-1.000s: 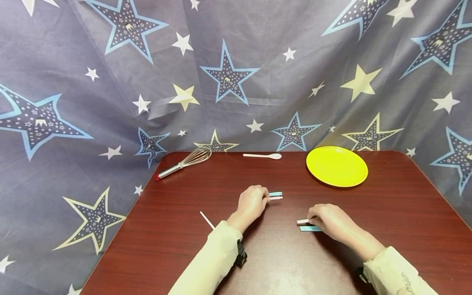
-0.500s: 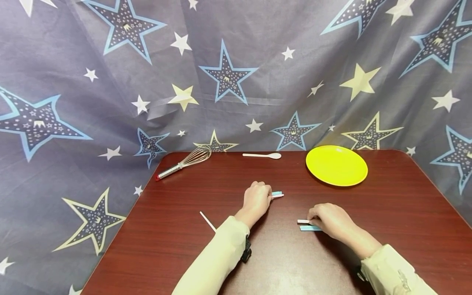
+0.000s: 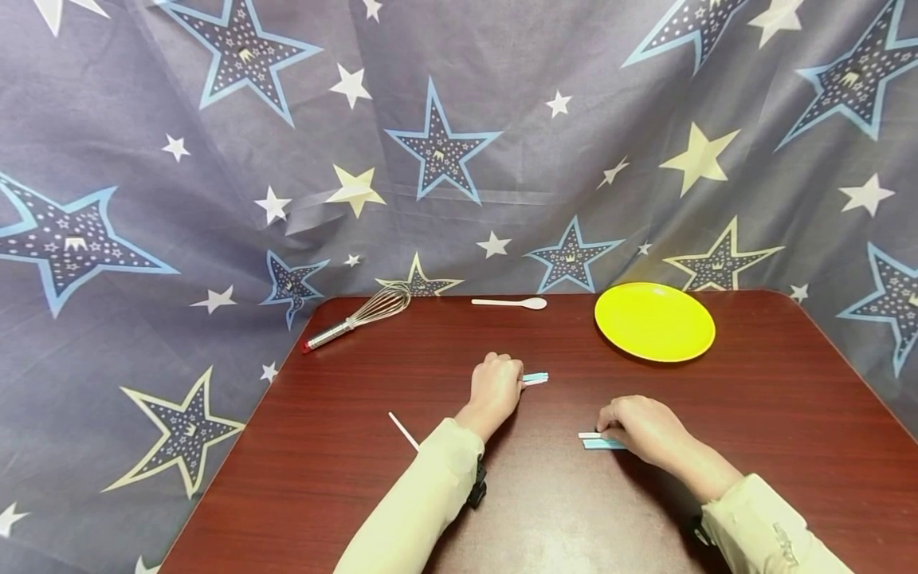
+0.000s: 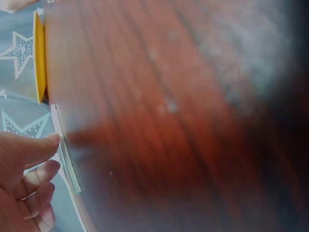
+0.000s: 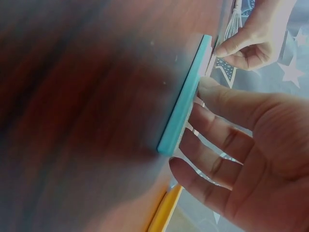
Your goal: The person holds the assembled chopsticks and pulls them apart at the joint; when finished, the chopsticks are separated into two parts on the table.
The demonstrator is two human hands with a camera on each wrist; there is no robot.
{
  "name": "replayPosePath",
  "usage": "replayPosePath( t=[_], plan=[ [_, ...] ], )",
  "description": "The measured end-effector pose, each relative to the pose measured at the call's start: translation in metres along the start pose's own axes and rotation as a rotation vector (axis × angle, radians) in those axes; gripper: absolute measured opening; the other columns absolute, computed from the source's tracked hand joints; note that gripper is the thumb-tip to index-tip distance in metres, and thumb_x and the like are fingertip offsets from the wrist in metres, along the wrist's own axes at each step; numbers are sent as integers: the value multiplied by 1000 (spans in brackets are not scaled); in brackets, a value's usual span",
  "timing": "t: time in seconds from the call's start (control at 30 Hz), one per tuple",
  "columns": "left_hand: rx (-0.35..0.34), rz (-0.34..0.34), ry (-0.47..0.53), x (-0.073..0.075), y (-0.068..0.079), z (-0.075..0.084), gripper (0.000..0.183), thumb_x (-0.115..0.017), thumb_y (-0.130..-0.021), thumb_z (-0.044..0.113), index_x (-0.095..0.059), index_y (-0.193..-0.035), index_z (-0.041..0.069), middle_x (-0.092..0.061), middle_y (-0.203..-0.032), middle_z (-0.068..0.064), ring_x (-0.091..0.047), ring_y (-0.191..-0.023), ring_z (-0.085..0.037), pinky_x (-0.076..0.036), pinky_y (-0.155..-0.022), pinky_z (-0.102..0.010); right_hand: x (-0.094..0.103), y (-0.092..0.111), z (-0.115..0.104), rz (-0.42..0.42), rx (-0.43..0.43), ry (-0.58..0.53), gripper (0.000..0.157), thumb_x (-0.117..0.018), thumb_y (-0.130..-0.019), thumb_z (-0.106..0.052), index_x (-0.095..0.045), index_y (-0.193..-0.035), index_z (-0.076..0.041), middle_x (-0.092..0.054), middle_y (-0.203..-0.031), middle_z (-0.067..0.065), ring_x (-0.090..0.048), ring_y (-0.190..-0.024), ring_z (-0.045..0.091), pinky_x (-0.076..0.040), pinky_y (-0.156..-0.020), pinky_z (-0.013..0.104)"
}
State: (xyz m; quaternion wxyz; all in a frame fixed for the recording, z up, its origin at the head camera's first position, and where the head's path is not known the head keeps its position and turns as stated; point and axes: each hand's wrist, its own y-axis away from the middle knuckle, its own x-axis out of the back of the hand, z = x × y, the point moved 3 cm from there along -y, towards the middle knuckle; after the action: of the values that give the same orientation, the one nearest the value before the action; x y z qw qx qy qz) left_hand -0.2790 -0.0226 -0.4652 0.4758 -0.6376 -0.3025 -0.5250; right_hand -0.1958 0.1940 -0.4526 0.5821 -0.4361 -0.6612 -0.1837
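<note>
My left hand (image 3: 495, 391) is at the middle of the table, its thumb and fingertips pinching a slim white stick (image 3: 536, 383). That stick lies along a light-blue stick (image 3: 535, 375); their left ends are hidden by the hand. Closer to me on the right, my right hand (image 3: 641, 426) pinches another white stick (image 3: 590, 435) right alongside a flat light-blue stick (image 3: 602, 445). In the right wrist view this blue stick (image 5: 186, 101) partly covers the white one, and the lower fingers are loosely bent behind it. The left wrist view shows the thumb (image 4: 41, 147) against a pale stick (image 4: 70, 166).
One more thin white stick (image 3: 403, 430) lies by the left sleeve, partly covered by it. Along the table's back edge are a whisk (image 3: 362, 315) with a red-tipped handle, a white spoon (image 3: 509, 303) and a yellow plate (image 3: 654, 323). A star-patterned cloth (image 3: 445, 151) hangs behind.
My left hand has shifted slightly right and away from me, bringing its white stick against the blue one. The right hand's white stick has come down closer to its blue stick.
</note>
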Motion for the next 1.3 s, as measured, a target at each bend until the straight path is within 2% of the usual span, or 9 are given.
replayPosePath(
  t=[0.3,0.53,0.83,1.2,1.3],
  plan=[
    [0,-11,-61,0,-4,3,11,-79,-78,24,-70,-73,21,-60,-72,3,-54,-73,-19,-48,-58,-32,0,1,1,14,-17,3,27,-79,-74,-4,-63,-68,-24,-52,-67,-16,-43,-61,2,-38,-54,23],
    [4,-36,-78,-3,-5,6,6,-78,-79,22,-72,-78,21,-62,-75,2,-55,-75,-20,-49,-59,-33,-1,3,2,14,-30,-3,31,-79,-74,-3,-59,-66,-25,-47,-66,-15,-39,-61,3,-35,-54,22],
    [5,-23,-88,-2,-8,8,6,-77,-76,20,-71,-74,21,-63,-75,2,-55,-75,-20,-48,-58,-32,-3,3,4,24,-18,-12,33,-79,-74,-2,-57,-65,-24,-45,-66,-15,-38,-61,3,-33,-54,22],
    [14,-27,-98,0,-7,7,8,-78,-80,24,-71,-81,20,-63,-77,0,-56,-77,-20,-49,-59,-33,-1,5,5,23,-1,-19,31,-77,-75,-1,-58,-67,-24,-45,-67,-15,-38,-61,3,-34,-55,22],
    [14,-22,-91,2,-6,6,9,-78,-80,25,-70,-80,20,-62,-76,1,-55,-76,-20,-49,-59,-33,0,5,5,23,-3,-16,29,-77,-76,-1,-60,-70,-23,-48,-68,-15,-42,-62,3,-37,-55,23]
  ],
)
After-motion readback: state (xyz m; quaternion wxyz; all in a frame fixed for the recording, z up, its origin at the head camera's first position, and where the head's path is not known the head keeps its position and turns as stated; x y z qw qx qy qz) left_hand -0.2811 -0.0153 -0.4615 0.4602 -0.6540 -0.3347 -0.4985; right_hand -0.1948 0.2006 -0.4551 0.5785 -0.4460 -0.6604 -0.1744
